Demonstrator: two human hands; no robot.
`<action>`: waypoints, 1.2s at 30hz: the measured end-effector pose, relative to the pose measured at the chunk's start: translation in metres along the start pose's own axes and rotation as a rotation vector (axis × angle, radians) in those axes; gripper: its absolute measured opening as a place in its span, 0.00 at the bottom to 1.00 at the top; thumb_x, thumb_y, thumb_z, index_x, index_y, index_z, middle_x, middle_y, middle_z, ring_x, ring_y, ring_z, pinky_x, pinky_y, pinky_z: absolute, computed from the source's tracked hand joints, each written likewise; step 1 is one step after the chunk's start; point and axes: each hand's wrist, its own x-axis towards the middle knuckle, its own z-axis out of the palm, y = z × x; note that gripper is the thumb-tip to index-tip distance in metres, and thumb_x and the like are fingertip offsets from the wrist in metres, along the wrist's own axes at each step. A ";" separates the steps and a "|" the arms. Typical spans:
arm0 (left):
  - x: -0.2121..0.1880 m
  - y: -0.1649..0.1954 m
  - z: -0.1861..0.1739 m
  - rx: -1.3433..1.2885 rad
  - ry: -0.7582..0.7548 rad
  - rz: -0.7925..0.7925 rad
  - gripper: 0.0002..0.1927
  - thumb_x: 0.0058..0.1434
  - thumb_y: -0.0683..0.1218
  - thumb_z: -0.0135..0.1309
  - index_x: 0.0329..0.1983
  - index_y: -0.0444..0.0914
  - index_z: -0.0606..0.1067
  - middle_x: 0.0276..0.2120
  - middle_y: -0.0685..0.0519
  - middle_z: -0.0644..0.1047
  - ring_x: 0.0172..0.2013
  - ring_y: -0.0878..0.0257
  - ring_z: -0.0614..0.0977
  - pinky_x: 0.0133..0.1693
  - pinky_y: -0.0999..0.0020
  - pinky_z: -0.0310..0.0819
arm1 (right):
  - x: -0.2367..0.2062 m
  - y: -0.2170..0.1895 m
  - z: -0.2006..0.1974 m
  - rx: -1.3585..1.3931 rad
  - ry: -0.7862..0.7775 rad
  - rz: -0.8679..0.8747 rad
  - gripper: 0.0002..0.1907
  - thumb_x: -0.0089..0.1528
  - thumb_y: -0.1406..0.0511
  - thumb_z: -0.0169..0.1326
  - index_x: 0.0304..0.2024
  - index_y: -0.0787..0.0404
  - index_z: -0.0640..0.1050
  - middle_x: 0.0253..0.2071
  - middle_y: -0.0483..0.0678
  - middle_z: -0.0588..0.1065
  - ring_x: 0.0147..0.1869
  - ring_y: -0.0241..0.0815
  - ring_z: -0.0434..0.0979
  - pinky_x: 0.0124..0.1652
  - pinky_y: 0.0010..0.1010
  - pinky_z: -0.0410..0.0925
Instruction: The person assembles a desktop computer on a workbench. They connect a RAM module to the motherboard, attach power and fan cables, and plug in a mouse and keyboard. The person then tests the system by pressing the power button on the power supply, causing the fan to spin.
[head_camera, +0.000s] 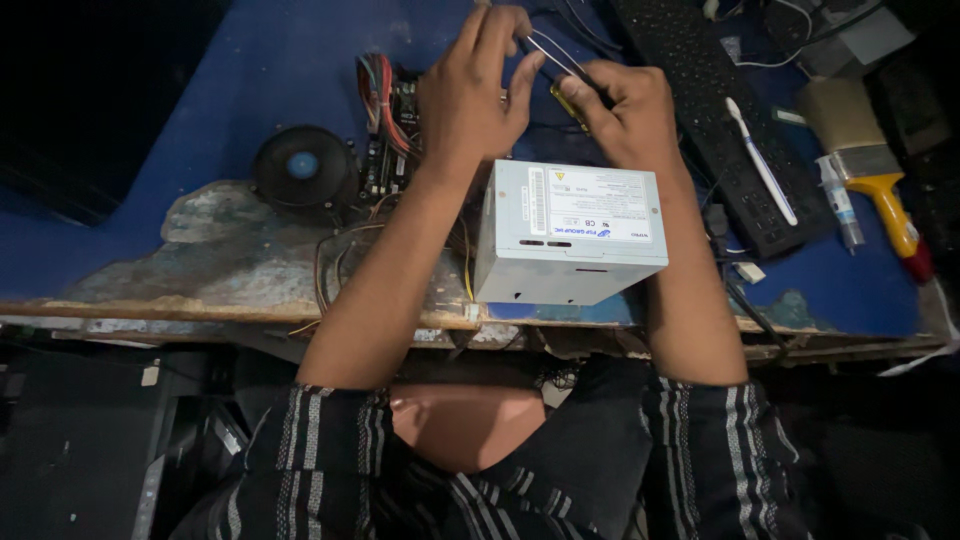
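— Far left?
— Black, nothing readable past the blue table (250, 60). Then a round black fan (303, 166) with a blue hub, lying flat; beside it a circuit board (390, 140) with red and other wires, half hidden by the left forearm.

— Left hand?
— Left hand (470, 95) raised over the board, fingertips pinched on thin metal tweezers (553, 55). Tips of the tweezers lost behind the fingers.

— Middle?
— Grey power supply box (570, 235), labelled face up, at the worn table edge, between the two forearms. Wires under it barely visible.

— Right hand?
— Right hand (625, 110) closed around a small yellowish part (567, 100), just behind the box; too covered to tell its kind. Tweezers touching or just beside it, hard to say.

— Further right?
— Black keyboard (720, 130) cut off at the top, white toothbrush (760, 160) across it, a small tube (838, 200), a paintbrush (870, 160) with yellow-red handle. Corner beyond too dark.
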 end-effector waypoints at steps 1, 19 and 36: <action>0.000 0.000 0.000 0.000 -0.011 -0.007 0.14 0.68 0.47 0.60 0.51 0.43 0.69 0.41 0.54 0.75 0.39 0.54 0.83 0.34 0.57 0.75 | 0.000 0.000 0.000 0.002 -0.001 0.005 0.10 0.71 0.65 0.59 0.40 0.66 0.83 0.23 0.50 0.74 0.25 0.35 0.71 0.29 0.29 0.63; 0.003 0.010 -0.002 -0.039 -0.010 -0.063 0.13 0.66 0.46 0.60 0.49 0.43 0.70 0.39 0.54 0.77 0.37 0.56 0.84 0.34 0.59 0.76 | 0.002 -0.009 -0.003 0.001 -0.020 0.051 0.10 0.70 0.65 0.58 0.38 0.67 0.82 0.22 0.51 0.72 0.23 0.36 0.67 0.26 0.33 0.60; -0.002 0.000 0.001 -0.017 0.025 -0.093 0.17 0.70 0.47 0.58 0.57 0.44 0.67 0.36 0.55 0.77 0.36 0.56 0.84 0.35 0.60 0.77 | 0.003 -0.006 -0.004 -0.035 0.032 0.047 0.13 0.73 0.62 0.54 0.39 0.64 0.82 0.26 0.50 0.76 0.26 0.37 0.75 0.28 0.31 0.65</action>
